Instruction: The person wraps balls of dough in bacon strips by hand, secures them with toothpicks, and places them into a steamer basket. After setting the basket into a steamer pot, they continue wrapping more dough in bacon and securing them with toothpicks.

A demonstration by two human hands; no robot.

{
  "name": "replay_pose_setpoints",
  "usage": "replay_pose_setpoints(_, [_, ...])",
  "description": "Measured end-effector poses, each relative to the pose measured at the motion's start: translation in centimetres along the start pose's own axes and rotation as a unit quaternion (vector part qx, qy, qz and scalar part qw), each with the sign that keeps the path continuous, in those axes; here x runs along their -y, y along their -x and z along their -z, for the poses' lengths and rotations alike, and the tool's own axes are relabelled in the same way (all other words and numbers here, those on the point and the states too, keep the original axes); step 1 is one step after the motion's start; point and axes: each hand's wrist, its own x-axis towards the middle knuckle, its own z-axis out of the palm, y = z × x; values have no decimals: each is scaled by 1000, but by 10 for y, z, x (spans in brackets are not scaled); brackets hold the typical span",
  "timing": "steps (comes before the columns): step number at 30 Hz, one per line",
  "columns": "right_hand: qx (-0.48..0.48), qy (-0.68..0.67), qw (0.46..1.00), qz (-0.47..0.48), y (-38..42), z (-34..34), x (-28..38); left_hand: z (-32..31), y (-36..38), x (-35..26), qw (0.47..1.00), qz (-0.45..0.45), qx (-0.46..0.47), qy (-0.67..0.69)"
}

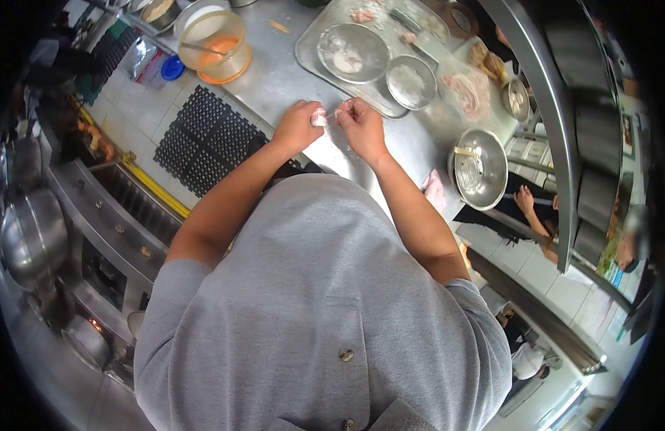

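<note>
The left hand (298,128)'s grip was curled around a small pink-and-white piece (319,117), apparently steadying it beside the right hand (362,129), whose fingertips were pinched, contents unclear. Beyond, a tray (373,93) grouped floury bowls (411,82), seemingly within reach.

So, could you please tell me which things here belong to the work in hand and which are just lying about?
Likely in use:
- left hand, holding a pink-and-white piece
- right hand, close beside it
- tray bearing two bowls of white powder

Apparently lying about:
- yellowish tub
- blue lid
- floor mat
</note>
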Motion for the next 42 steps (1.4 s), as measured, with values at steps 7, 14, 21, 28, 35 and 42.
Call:
replay_pose_setpoints(7, [-17,39,997,61,13,2,11,-9,-3,-8,999,-3,17,-35])
replay_pose_setpoints(14, [9,103,988,118,9,-4,11,-8,-5,-9,998,14,35,-57])
replay_pose_setpoints(21, [40,156,967,199,7,-14,9,-14,-4,-2,999,12,28,-39])
replay_pose_setpoints(28, [68,175,962,200,0,-16,14,-14,-4,-1,1000,-9,-5,-24])
replay_pose_setpoints(35, [23,91,995,35,24,48,14,14,6,-7,965,100,-16,243])
replay_pose_setpoints(42, [-74,98,985,-118,80,99,-75,81,-3,-14,716,169,55,675])
